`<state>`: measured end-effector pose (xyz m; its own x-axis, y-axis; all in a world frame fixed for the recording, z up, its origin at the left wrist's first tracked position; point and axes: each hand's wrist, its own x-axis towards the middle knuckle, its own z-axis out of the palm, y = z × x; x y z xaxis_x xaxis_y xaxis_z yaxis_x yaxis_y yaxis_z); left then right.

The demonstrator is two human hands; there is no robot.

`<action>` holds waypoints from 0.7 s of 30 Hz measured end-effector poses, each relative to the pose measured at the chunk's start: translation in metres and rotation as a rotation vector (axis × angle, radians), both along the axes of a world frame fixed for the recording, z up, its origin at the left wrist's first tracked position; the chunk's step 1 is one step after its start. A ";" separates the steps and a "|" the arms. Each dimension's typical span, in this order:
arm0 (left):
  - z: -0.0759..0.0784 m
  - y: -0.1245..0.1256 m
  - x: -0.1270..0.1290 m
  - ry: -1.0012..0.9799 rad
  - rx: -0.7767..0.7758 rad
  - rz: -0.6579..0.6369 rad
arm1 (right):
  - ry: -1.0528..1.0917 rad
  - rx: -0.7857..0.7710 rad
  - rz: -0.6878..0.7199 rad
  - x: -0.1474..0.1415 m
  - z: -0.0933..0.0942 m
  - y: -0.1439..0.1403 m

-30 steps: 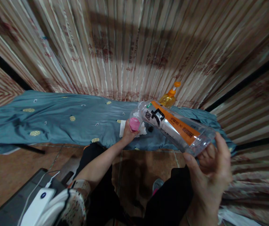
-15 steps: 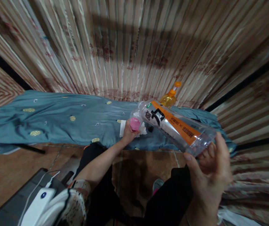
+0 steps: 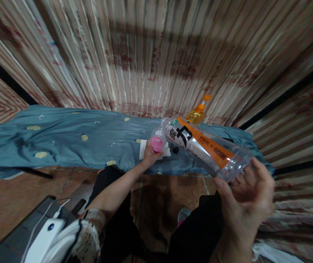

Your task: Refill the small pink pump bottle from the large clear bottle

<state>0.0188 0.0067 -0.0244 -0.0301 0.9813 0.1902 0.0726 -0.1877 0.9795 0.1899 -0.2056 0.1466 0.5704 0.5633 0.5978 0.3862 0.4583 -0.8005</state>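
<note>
My right hand (image 3: 246, 193) grips the base of a large clear plastic bottle (image 3: 200, 144) with an orange and white label. The bottle is tilted, its neck end pointing left and its mouth against a small clear bottle with a pink label (image 3: 157, 144). Wrapped round that small bottle is my left hand (image 3: 149, 155), above the cloth-covered surface. Whether liquid passes between the two I cannot tell. A white paper tissue (image 3: 142, 149) lies beneath the small bottle. A small black cap-like object (image 3: 175, 150) sits just right of the tissue.
A yellow pump bottle with an orange top (image 3: 196, 115) stands behind the large bottle. Teal patterned cloth (image 3: 63, 142) covers the long, narrow surface. Striped curtain (image 3: 145, 54) hangs close behind it. A white device with a cable (image 3: 45, 241) is at lower left.
The large bottle has turned slightly about its length, so its label faces differently. The fingers of my right hand have shifted and spread a little to the right. My left hand stays in place.
</note>
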 end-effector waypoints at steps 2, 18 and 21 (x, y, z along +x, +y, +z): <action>-0.001 0.000 0.000 0.008 -0.003 0.002 | 0.035 0.017 -0.014 0.000 -0.001 0.002; -0.008 0.004 0.000 -0.029 0.026 -0.023 | 0.044 0.052 -0.007 -0.001 0.002 0.004; -0.009 0.004 0.000 -0.028 0.025 -0.015 | 0.044 0.039 -0.005 -0.001 0.001 0.004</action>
<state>0.0192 0.0108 -0.0331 -0.0214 0.9767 0.2136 0.0424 -0.2126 0.9762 0.1889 -0.2020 0.1481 0.5992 0.5373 0.5935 0.3534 0.4877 -0.7983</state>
